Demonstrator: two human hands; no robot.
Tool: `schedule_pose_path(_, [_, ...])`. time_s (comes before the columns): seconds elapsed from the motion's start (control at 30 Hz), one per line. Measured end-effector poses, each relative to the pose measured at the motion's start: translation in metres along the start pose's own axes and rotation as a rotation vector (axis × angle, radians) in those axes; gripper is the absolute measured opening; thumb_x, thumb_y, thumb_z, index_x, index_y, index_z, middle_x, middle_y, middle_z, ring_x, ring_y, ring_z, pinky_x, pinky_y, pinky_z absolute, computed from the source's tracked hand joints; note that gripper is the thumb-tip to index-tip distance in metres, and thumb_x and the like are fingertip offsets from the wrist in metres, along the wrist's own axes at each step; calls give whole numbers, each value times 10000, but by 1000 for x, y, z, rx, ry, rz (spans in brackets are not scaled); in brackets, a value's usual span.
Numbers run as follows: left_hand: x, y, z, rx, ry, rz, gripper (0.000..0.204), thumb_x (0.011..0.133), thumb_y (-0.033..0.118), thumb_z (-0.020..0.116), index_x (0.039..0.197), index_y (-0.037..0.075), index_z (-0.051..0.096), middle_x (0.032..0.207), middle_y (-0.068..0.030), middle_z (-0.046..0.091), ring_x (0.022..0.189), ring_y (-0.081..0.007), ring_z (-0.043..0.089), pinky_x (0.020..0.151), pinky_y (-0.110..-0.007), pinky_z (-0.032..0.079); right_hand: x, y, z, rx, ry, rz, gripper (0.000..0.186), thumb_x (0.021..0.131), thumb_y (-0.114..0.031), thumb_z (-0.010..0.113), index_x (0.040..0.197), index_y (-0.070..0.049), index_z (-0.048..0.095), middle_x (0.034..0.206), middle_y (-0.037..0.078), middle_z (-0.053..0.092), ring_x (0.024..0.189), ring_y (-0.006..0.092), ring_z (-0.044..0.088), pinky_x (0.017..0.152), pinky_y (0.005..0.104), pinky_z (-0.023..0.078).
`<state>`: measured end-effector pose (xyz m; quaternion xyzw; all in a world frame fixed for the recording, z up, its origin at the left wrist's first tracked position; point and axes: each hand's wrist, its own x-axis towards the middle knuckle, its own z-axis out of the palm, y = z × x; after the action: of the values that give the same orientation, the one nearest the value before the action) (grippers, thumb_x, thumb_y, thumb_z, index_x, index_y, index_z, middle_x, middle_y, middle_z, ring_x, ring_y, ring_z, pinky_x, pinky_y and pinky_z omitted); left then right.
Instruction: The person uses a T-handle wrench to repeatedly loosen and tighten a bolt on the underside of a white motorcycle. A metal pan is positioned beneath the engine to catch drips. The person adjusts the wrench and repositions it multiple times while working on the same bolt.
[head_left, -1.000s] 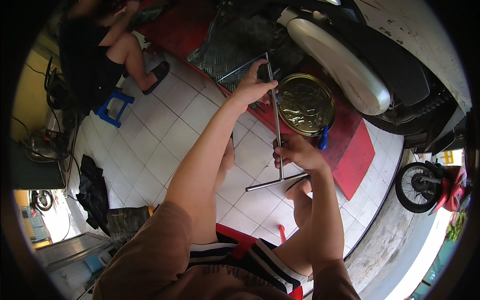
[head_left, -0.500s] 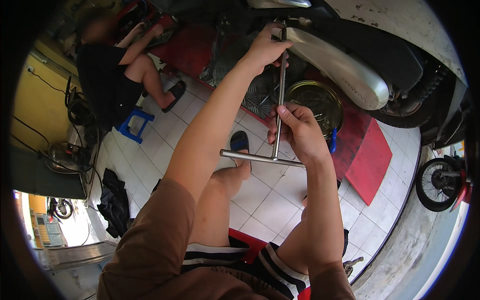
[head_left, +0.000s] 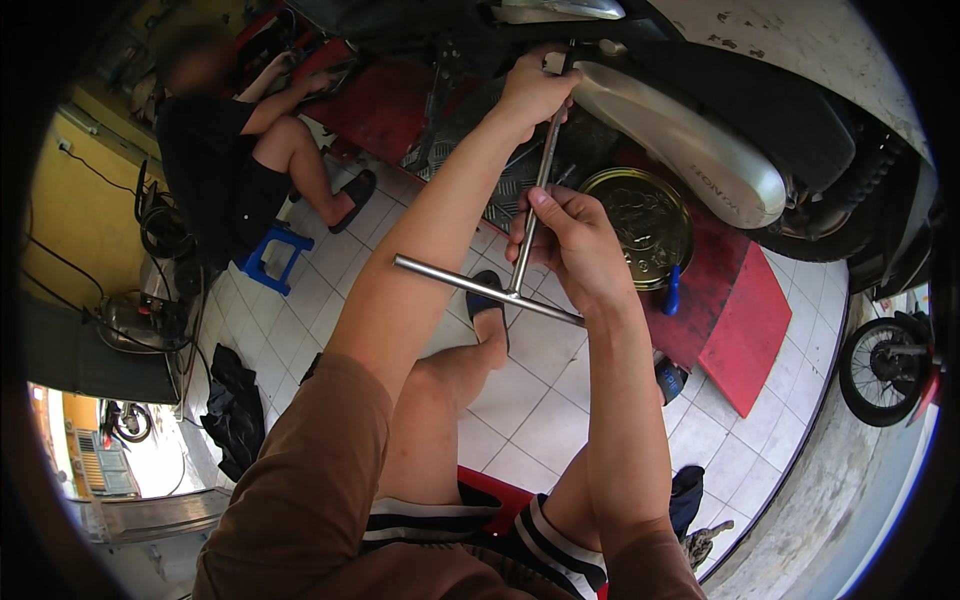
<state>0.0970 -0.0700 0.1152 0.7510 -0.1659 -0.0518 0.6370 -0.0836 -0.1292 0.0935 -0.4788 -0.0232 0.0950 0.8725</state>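
My left hand (head_left: 538,92) is closed round the upper shaft of a long steel T-handle wrench (head_left: 546,164), beside the silver exhaust cover (head_left: 680,140) of a motorbike. The wrench's top end is beside the bike's body; I cannot tell what it meets. My right hand (head_left: 572,238) grips the lower shaft, just above the crossbar, whose left end overlaps my left forearm in the view. Right of that hand lies a round gold-coloured tray (head_left: 637,205) with a blue-handled tool (head_left: 672,288) at its rim.
A red platform (head_left: 745,355) bears the motorbike. At upper left a co-worker (head_left: 200,160) sits on a blue stool (head_left: 287,258) with hands at red equipment. Cables and a compressor (head_left: 140,318) line the left wall; dark cloth (head_left: 232,410) lies below. Another bike's wheel (head_left: 880,370) stands at right.
Both hands have moved upward with the wrench compared with a second ago. Since half a second ago the crossbar has swung left and up, and my right hand has shifted slightly left.
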Motion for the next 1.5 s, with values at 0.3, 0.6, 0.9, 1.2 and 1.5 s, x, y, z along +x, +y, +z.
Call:
schedule_pose_path(0.3, [6, 2, -4, 26, -27, -32, 461, 882, 140, 654, 1306, 65, 488, 632, -46, 549, 476, -124, 494, 426, -277, 407, 6, 3, 5, -20, 31, 9, 293, 999, -233, 492, 890, 20, 590, 732, 90, 638, 628, 179, 650, 573, 267, 520])
schedule_pose_path(0.6, [14, -2, -8, -148, -40, -27, 451, 893, 79, 631, 1313, 1, 486, 627, -51, 530, 473, -108, 472, 387, -246, 355, 1, 1, 7, -153, -213, 147, 319, 952, -306, 589, 923, 10, 626, 750, 55, 634, 649, 131, 613, 598, 260, 506])
schedule_pose_path(0.9, [13, 1, -6, -105, -48, -19, 456, 894, 81, 635, 1323, 19, 492, 631, -49, 526, 482, -104, 474, 382, -248, 353, 3, 3, 6, -260, -254, 145, 305, 897, -284, 679, 884, 18, 644, 668, 14, 581, 572, 73, 530, 514, 212, 428])
schedule_pose_path(1.2, [-23, -10, -34, -416, -128, -216, 394, 1001, 335, 470, 1259, 44, 538, 829, -66, 572, 693, -137, 543, 560, -268, 444, 6, 9, 10, -148, -253, 101, 263, 895, -227, 682, 957, 22, 622, 652, 1, 552, 553, 52, 488, 480, 196, 382])
schedule_pose_path(1.5, [-188, -18, -83, -773, 375, -274, 516, 1022, 446, 334, 1159, 8, 570, 683, 30, 467, 553, -60, 382, 493, -202, 289, 24, 17, 49, -60, -165, 23, 248, 977, -204, 550, 841, -2, 596, 660, 2, 541, 549, 54, 445, 484, 212, 348])
